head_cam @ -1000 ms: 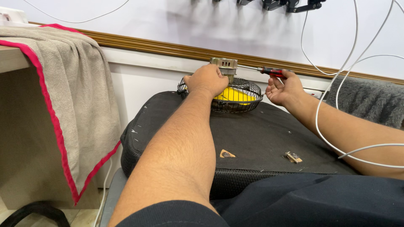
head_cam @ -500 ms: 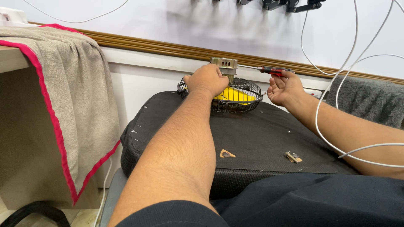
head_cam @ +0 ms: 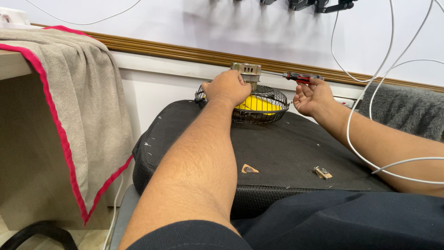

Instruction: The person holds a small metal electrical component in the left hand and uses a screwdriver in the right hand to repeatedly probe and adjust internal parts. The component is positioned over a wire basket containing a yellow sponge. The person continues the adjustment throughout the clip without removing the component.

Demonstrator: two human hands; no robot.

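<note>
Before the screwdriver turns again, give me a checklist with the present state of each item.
1. Left hand steadies the small wire-caged fan with yellow blades: ok.
2. Right hand has a grip on the red-and-black-handled screwdriver: ok.
3. Screwdriver tip seated in the grey metal motor housing: cannot tell.
4. Fan rests flat on the black padded cushion: ok.
5. White cables clear of the right forearm: not ok, they drape over it.

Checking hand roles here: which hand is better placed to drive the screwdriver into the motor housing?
Right, probably. The right hand holds the red-handled screwdriver, tip toward the motor housing; the left hand grips the housing above the fan cage.
</note>
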